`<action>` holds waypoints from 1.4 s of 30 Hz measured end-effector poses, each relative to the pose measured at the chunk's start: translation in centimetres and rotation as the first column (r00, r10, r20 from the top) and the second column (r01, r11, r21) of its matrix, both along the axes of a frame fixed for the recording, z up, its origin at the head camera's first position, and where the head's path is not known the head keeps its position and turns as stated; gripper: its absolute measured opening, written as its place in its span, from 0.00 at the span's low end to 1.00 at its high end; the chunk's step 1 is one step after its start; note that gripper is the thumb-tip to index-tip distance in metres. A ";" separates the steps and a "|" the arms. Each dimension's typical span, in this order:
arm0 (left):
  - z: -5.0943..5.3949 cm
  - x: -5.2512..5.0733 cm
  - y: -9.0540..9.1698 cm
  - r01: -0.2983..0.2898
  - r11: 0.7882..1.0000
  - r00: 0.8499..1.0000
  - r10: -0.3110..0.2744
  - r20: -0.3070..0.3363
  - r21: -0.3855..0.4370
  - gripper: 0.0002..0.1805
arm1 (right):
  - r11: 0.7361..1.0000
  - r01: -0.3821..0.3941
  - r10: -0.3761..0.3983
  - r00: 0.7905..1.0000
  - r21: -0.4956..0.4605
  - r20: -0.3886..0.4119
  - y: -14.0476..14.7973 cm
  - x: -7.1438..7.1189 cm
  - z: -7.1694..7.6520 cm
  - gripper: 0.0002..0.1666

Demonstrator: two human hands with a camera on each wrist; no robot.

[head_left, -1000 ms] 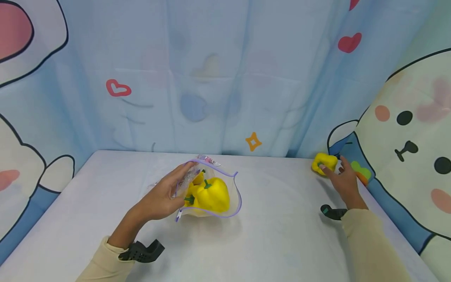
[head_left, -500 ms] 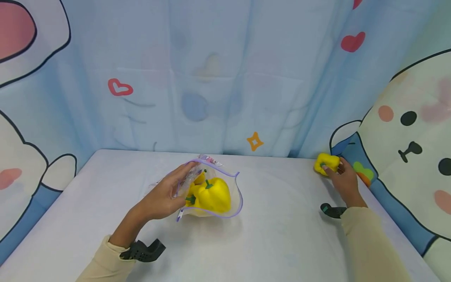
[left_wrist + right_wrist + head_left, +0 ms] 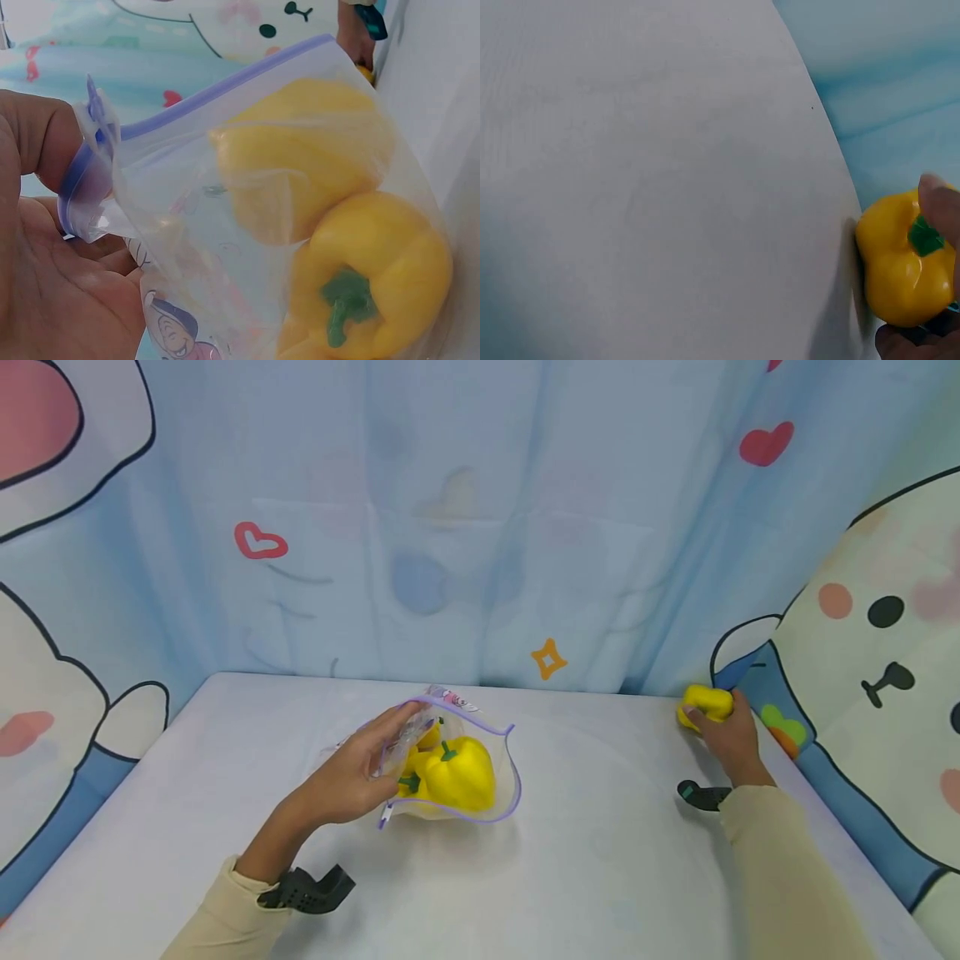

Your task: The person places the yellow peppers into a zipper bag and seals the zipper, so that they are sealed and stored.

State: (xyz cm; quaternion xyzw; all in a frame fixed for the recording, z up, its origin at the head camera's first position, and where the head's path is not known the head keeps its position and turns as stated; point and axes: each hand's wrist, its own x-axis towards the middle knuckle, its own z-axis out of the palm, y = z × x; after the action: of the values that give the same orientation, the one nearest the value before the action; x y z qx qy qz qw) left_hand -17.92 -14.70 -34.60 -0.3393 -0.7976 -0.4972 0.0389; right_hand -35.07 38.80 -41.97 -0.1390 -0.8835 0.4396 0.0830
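Observation:
At the table's middle, my left hand (image 3: 352,777) holds the left edge of a clear zip-top bag (image 3: 506,793), thumb on one side and fingers on the other. The bag's purple-edged mouth gapes toward the head camera. Several yellow bell peppers (image 3: 457,774) with green stems lie inside, partly overlapping; two show large through the plastic in the left wrist view, one bell pepper (image 3: 382,270) stem outward. At the far right corner, my right hand (image 3: 731,739) grips another yellow bell pepper (image 3: 708,702), thumb near its stem (image 3: 926,236) in the right wrist view.
A white-covered table (image 3: 600,860) spans the front. Behind it hangs a blue printed curtain (image 3: 450,527), with a cartoon-printed cloth (image 3: 862,735) along the right side. Each wrist wears a dark camera mount, such as the left mount (image 3: 307,891).
My right hand has closed further round the pepper at the far right, its thumb now over the stem side. My left hand and the bag stay put; the head view shifts slightly.

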 end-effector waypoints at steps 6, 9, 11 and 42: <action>0.1 -0.1 0.1 0.007 1.000 1.000 -0.007 -0.004 0.000 0.47 | 0.997 0.072 -0.071 0.997 -0.017 0.011 -0.1 -0.1 0.2 0.49; 0.1 -0.2 0.1 0.013 1.000 1.000 -0.013 -0.002 0.010 0.48 | 0.997 0.078 -0.078 0.997 -0.013 0.008 -0.2 0.0 0.5 0.49; 0.2 -0.1 0.1 0.018 1.000 1.000 -0.018 -0.001 0.013 0.48 | 0.998 0.069 -0.069 0.998 -0.006 0.004 -0.2 0.2 0.7 0.49; 0.1 0.0 0.0 0.041 0.998 0.999 -0.042 0.020 0.045 0.47 | 0.885 -0.425 0.450 0.885 0.191 -0.115 -9.6 4.6 4.8 0.52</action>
State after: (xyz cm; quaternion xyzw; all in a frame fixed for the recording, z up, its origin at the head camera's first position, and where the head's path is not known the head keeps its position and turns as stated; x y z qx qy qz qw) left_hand -17.94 -14.70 -34.50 -0.3498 -0.7793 -0.5192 0.0278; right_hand -30.44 29.23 -37.13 0.1064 -0.9152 0.3839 0.0614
